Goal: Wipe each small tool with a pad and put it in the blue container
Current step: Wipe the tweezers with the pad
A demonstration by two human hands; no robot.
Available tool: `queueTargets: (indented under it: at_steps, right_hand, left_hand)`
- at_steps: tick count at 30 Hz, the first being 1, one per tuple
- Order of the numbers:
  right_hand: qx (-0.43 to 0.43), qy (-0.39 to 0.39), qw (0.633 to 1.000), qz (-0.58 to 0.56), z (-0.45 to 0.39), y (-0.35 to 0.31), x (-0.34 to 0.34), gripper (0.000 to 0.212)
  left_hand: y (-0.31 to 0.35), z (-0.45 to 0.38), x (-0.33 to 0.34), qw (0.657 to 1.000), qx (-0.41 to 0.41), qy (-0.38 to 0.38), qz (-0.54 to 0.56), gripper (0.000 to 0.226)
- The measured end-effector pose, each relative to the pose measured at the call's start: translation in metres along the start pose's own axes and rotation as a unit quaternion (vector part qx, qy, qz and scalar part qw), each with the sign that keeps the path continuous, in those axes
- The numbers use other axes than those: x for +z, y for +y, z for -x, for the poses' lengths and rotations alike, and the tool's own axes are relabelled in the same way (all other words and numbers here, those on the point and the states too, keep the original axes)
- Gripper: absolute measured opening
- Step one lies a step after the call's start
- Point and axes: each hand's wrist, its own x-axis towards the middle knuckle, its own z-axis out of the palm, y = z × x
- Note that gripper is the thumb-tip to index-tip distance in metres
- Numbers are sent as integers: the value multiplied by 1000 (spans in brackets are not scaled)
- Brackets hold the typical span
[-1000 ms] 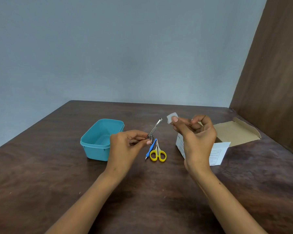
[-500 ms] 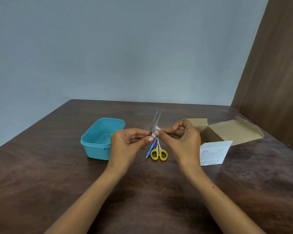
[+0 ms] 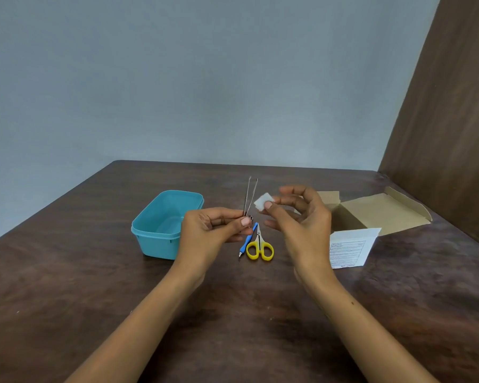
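Only the white leaflet [image 3: 350,248] bears print, too small to read.

hands: 2, left hand [image 3: 213,230] and right hand [image 3: 302,217] | tweezers [image 3: 250,196]: 1 | white pad [image 3: 263,201]: 1 | yellow-handled scissors [image 3: 259,246]: 1 | blue-handled tool [image 3: 248,240]: 1 | blue container [image 3: 161,225]: 1 | cardboard box [image 3: 376,211]: 1 | printed paper sheet [image 3: 350,248]: 1 | tabletop [image 3: 67,286]: 1
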Motion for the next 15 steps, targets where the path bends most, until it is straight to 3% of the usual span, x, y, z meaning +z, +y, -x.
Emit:
queueTargets:
  at_steps: [11, 15]
  right_hand:
    - [-33, -36, 998, 42, -2, 1, -6, 8]
    - [-97, -17, 993, 72, -3, -2, -6, 7]
  left_hand:
    - [2, 0, -2, 1000, -1, -1, -14, 12]
    - [3, 1, -3, 1000, -9, -7, -14, 13]
